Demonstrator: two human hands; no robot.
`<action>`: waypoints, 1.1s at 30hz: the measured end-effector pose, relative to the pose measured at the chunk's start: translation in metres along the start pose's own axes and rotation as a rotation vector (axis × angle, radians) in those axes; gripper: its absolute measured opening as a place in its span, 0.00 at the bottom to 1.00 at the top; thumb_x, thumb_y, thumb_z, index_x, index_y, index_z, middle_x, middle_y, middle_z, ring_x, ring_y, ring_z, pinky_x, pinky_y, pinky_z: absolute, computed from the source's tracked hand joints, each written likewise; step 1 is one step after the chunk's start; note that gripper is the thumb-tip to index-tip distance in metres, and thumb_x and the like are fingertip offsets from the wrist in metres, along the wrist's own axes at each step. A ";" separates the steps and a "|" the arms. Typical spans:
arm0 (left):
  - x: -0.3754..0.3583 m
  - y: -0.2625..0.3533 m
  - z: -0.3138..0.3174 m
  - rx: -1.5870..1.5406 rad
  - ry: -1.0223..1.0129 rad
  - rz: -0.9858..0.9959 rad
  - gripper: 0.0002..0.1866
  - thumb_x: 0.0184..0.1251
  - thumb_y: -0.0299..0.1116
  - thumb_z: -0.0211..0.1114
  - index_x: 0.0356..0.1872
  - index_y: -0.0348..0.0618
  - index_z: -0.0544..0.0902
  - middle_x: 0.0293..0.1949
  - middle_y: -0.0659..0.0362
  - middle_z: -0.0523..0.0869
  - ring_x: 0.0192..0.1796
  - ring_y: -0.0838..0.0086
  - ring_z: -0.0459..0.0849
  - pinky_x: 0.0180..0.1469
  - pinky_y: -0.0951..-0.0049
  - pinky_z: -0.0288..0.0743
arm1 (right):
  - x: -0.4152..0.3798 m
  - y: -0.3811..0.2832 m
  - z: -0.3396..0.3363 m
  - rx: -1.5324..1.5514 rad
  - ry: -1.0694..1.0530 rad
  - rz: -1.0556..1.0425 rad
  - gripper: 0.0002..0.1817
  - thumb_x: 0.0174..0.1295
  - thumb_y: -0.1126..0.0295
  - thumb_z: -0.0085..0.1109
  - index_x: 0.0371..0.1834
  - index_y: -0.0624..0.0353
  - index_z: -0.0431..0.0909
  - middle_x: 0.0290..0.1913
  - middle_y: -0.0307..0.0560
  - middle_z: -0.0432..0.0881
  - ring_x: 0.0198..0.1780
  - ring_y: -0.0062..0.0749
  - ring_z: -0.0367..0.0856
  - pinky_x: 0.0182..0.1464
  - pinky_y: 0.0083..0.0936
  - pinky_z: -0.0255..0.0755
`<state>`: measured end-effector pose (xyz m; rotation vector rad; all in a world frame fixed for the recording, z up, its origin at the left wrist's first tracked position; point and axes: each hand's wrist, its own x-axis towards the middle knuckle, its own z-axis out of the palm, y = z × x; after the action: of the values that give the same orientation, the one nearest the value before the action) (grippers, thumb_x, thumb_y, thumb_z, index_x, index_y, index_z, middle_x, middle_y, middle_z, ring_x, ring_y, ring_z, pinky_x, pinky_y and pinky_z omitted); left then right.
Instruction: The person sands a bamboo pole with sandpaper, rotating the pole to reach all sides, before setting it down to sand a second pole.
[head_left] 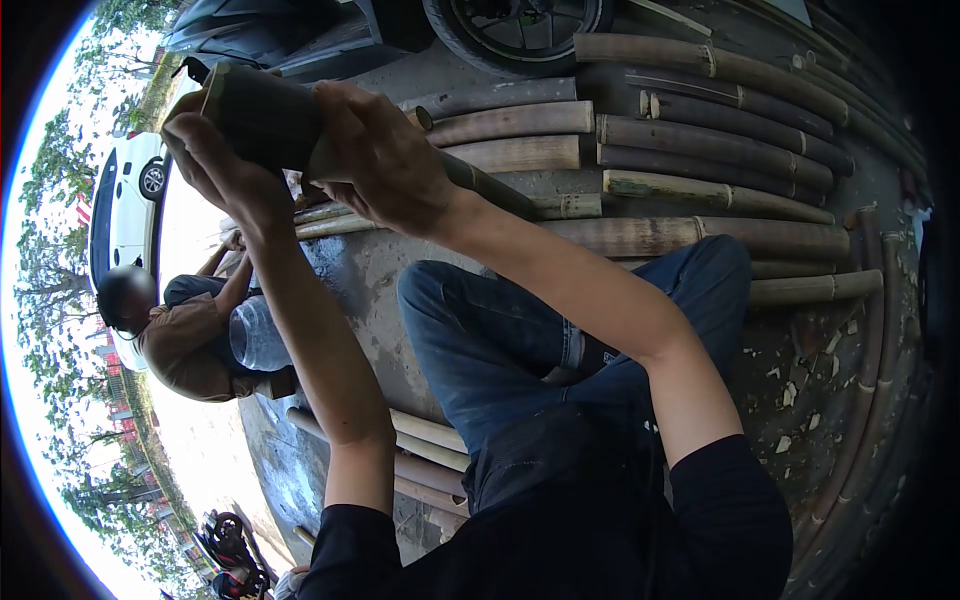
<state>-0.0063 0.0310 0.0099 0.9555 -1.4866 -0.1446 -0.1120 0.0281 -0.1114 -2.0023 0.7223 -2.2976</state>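
Observation:
A dark, thick bamboo pole is raised at the upper left, its cut end toward the left edge. My left hand is closed around the pole from below near that end, with the fingertips and thumb at its rim. Farther along, my right hand wraps over the pole, covering part of it. Past the right hand, a dark length of bamboo slants down to the right, in line with the held pole. My bent knees in jeans are below the hands.
Split and whole bamboo lengths lie in rows on the right. A motorcycle wheel stands at the top. At left, another person sits by a clear plastic container. Light chips are scattered at lower right.

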 end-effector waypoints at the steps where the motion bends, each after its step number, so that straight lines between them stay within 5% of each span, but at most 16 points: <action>1: -0.001 0.007 0.000 -0.001 0.000 -0.001 0.41 0.78 0.72 0.47 0.61 0.38 0.73 0.49 0.49 0.85 0.53 0.60 0.87 0.61 0.60 0.82 | 0.015 -0.003 0.001 -0.001 -0.001 0.000 0.56 0.54 0.66 0.79 0.82 0.63 0.50 0.66 0.64 0.71 0.60 0.61 0.79 0.61 0.50 0.78; 4: -0.003 0.025 -0.003 -0.325 -0.150 -0.202 0.59 0.69 0.83 0.22 0.77 0.38 0.64 0.67 0.42 0.79 0.70 0.53 0.78 0.74 0.54 0.69 | 0.048 -0.009 0.000 0.015 0.019 -0.046 0.50 0.60 0.64 0.73 0.81 0.66 0.51 0.65 0.65 0.71 0.58 0.62 0.79 0.60 0.50 0.78; 11: 0.013 0.021 -0.021 -0.107 -0.298 -0.121 0.64 0.64 0.86 0.20 0.74 0.35 0.72 0.67 0.46 0.81 0.71 0.60 0.77 0.75 0.61 0.66 | 0.093 -0.011 -0.002 -0.029 -0.096 -0.028 0.47 0.63 0.63 0.70 0.77 0.77 0.53 0.56 0.70 0.75 0.53 0.60 0.80 0.55 0.47 0.80; 13: 0.017 0.012 -0.044 -0.109 -0.301 -0.205 0.64 0.65 0.85 0.19 0.70 0.34 0.76 0.66 0.47 0.82 0.69 0.61 0.78 0.72 0.61 0.67 | 0.111 -0.016 0.001 -0.063 -0.074 -0.063 0.46 0.63 0.64 0.70 0.76 0.79 0.54 0.54 0.70 0.77 0.53 0.60 0.80 0.54 0.46 0.81; 15: 0.024 0.001 -0.070 0.065 -0.434 -0.152 0.62 0.69 0.82 0.19 0.72 0.30 0.73 0.56 0.49 0.87 0.56 0.66 0.84 0.69 0.64 0.69 | 0.123 -0.022 0.005 -0.076 -0.127 -0.030 0.44 0.61 0.65 0.71 0.73 0.80 0.57 0.50 0.67 0.79 0.53 0.59 0.82 0.54 0.45 0.82; 17: 0.025 0.007 -0.062 0.021 -0.442 -0.115 0.60 0.72 0.78 0.17 0.69 0.31 0.76 0.58 0.49 0.86 0.59 0.67 0.83 0.71 0.64 0.68 | 0.112 -0.020 0.005 -0.093 -0.087 -0.068 0.44 0.57 0.64 0.76 0.69 0.79 0.61 0.50 0.65 0.81 0.52 0.58 0.83 0.54 0.45 0.82; 19: 0.011 0.019 -0.041 0.081 -0.158 -0.155 0.60 0.71 0.81 0.19 0.72 0.33 0.75 0.65 0.49 0.84 0.67 0.64 0.80 0.74 0.56 0.64 | 0.102 -0.016 0.003 0.000 0.005 -0.035 0.46 0.53 0.63 0.79 0.67 0.76 0.61 0.49 0.66 0.80 0.53 0.58 0.83 0.54 0.45 0.82; 23: 0.012 0.026 -0.030 0.060 -0.351 -0.051 0.58 0.74 0.79 0.21 0.72 0.33 0.75 0.66 0.49 0.83 0.70 0.62 0.78 0.76 0.54 0.60 | 0.074 -0.010 -0.004 0.017 -0.025 0.085 0.46 0.53 0.61 0.80 0.67 0.72 0.61 0.50 0.65 0.79 0.53 0.58 0.83 0.55 0.44 0.82; 25: 0.015 0.013 -0.035 0.005 -0.287 -0.018 0.51 0.79 0.74 0.30 0.71 0.34 0.76 0.64 0.48 0.84 0.66 0.63 0.82 0.74 0.54 0.66 | 0.051 -0.001 -0.006 0.086 -0.147 0.179 0.53 0.51 0.66 0.83 0.75 0.66 0.56 0.59 0.66 0.76 0.60 0.61 0.80 0.61 0.47 0.79; 27: 0.014 0.012 -0.039 0.073 -0.228 -0.098 0.44 0.82 0.68 0.42 0.73 0.33 0.73 0.66 0.48 0.83 0.69 0.60 0.80 0.72 0.52 0.69 | 0.025 0.007 -0.009 0.068 -0.153 0.201 0.52 0.49 0.66 0.84 0.73 0.65 0.58 0.57 0.65 0.77 0.59 0.61 0.81 0.61 0.47 0.79; 28: 0.013 0.011 -0.037 0.008 -0.180 -0.086 0.35 0.83 0.60 0.51 0.69 0.34 0.77 0.58 0.51 0.86 0.60 0.64 0.86 0.65 0.58 0.78 | 0.009 0.011 -0.011 0.053 -0.157 0.223 0.51 0.47 0.67 0.85 0.71 0.64 0.59 0.55 0.64 0.79 0.58 0.61 0.82 0.61 0.47 0.79; 33: 0.006 0.005 -0.034 0.147 -0.055 -0.073 0.26 0.80 0.48 0.65 0.60 0.33 0.83 0.49 0.54 0.89 0.48 0.72 0.89 0.52 0.69 0.86 | -0.078 0.037 -0.021 0.019 -0.225 0.289 0.52 0.43 0.67 0.86 0.71 0.60 0.61 0.51 0.60 0.79 0.54 0.56 0.83 0.58 0.44 0.79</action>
<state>0.0219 0.0448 0.0241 1.1329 -1.5298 -0.1161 -0.1284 0.0257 -0.1988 -1.9548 0.8983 -1.8799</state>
